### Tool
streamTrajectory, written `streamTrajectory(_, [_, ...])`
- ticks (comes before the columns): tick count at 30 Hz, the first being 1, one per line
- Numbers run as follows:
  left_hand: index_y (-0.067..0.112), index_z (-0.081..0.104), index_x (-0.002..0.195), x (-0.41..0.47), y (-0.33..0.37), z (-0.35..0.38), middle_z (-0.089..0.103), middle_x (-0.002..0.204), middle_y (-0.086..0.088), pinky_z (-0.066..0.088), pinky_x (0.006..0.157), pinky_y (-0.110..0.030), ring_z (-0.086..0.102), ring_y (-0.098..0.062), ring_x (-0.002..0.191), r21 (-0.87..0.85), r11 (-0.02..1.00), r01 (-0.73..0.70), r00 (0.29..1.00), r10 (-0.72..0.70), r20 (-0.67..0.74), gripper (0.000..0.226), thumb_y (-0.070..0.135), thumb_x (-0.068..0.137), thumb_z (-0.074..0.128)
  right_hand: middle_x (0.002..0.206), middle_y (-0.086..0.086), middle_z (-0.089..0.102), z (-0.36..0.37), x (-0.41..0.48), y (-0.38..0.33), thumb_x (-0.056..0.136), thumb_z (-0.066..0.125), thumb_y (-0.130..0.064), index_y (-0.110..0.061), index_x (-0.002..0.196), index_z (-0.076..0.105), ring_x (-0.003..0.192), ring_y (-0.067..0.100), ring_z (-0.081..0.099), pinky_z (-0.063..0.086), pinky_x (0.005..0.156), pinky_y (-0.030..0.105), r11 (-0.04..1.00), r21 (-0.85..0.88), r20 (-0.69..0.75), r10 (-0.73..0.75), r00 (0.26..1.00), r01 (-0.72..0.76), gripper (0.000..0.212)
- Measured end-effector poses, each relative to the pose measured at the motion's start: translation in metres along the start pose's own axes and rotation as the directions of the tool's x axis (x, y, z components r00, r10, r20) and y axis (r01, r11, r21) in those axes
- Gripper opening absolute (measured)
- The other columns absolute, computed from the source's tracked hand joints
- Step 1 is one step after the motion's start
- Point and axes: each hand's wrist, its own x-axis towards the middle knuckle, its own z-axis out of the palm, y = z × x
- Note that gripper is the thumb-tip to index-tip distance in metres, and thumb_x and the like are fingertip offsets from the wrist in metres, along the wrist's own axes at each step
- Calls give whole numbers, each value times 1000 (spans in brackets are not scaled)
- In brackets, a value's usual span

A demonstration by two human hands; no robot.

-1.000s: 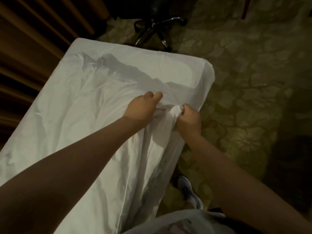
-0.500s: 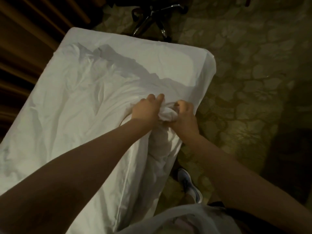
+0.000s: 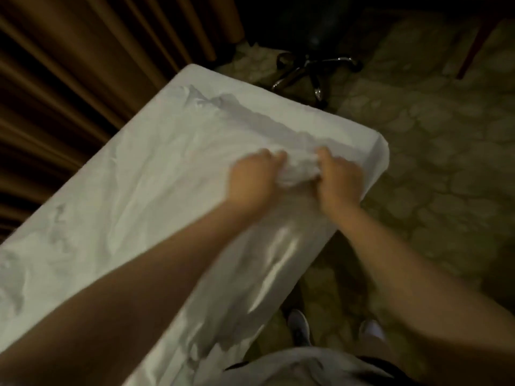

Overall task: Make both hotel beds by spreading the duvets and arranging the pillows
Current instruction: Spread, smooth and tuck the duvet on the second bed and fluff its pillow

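At the right-hand side of the bed point(image 3: 320, 112), near its far corner, both hands now work closer to the foot end than one second ago; the bunch of fabric point(image 3: 299, 169) has travelled with them toward that corner. The hands were almost touching half a second ago. They now sit slightly apart, with the bunch exposed between them. A second shoe point(image 3: 372, 328) has come into view beside the first shoe point(image 3: 299, 327). The picture is motion-blurred, so fine finger detail cannot be read.

Left hand point(image 3: 252, 181): fingers curled, clenched on the left end of the bunch. Right hand point(image 3: 338, 183): fingers curled, clenched on the right end of the same bunch.

The duvet point(image 3: 145, 174) lies on the bed, white and creased. Its long axis follows the mattress, running from the near left of the view to the far right. Its crumpled far edge stops short of the foot end, leaving a strip of the bed uncovered. Its right-hand margin drapes over the bed side, below the forearms.

Surroundings: a brown pleated curtain point(image 3: 83, 65) runs along the bed's left side. A chrome chair base point(image 3: 312, 71) stands on the patterned carpet point(image 3: 434, 140) just beyond the foot end.
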Motion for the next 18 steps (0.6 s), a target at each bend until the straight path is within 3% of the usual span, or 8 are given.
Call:
streamTrajectory(1, [19,45,129,-1,33,21,51,120,-11,42,81,-37,54,-32,109,14,998,-64,984,61,167,37,22,92,48,109,19,64,-10,-11,43,95,48,-26,-13,114,58,98,37,59,43,88,43,972,-29,100,237,966,-235,25])
streamTrajectory(2, [20,44,130,-2,61,39,50,120,-10,43,79,-35,54,-31,111,0,995,-99,952,94,292,36,22,94,45,116,19,62,-19,-26,82,97,45,-28,-13,118,58,106,36,56,39,95,41,923,-112,183,382,906,-367,29])
streamTrajectory(3, [19,44,129,-1,80,52,50,120,-9,41,77,-34,54,-30,111,0,995,-101,928,94,361,33,23,96,42,120,18,61,-24,-37,111,97,44,-25,-13,121,56,111,36,54,36,99,41,912,-197,233,401,886,-360,30])
streamTrajectory(6, [17,48,126,-5,86,60,53,119,-6,36,74,-31,55,-26,108,71,996,-54,932,25,362,31,22,98,36,123,10,59,-26,-49,144,94,47,-20,-21,122,53,119,31,48,31,104,44,891,-425,281,297,913,-159,29])
streamTrajectory(8, [15,49,123,-10,79,58,54,116,-6,35,74,-30,55,-25,104,136,990,-33,953,-10,304,30,20,97,36,139,1,49,-31,-45,139,97,44,-23,-26,134,45,133,24,35,19,111,46,869,-494,291,206,934,-37,38])
streamTrajectory(13, [19,49,125,-8,98,46,57,109,-3,34,76,-30,55,-22,99,138,988,63,957,-99,271,33,21,94,38,158,-3,21,-68,-19,101,98,39,-23,-26,150,19,146,22,10,-2,116,52,849,-490,348,-15,937,196,56])
streamTrajectory(18, [22,44,136,21,131,-6,57,118,-4,40,84,-34,53,-24,108,-53,982,180,981,-175,85,43,24,93,42,155,-4,26,-130,21,52,97,47,-29,-29,149,22,147,21,8,-4,115,54,833,-491,297,-116,948,255,58])
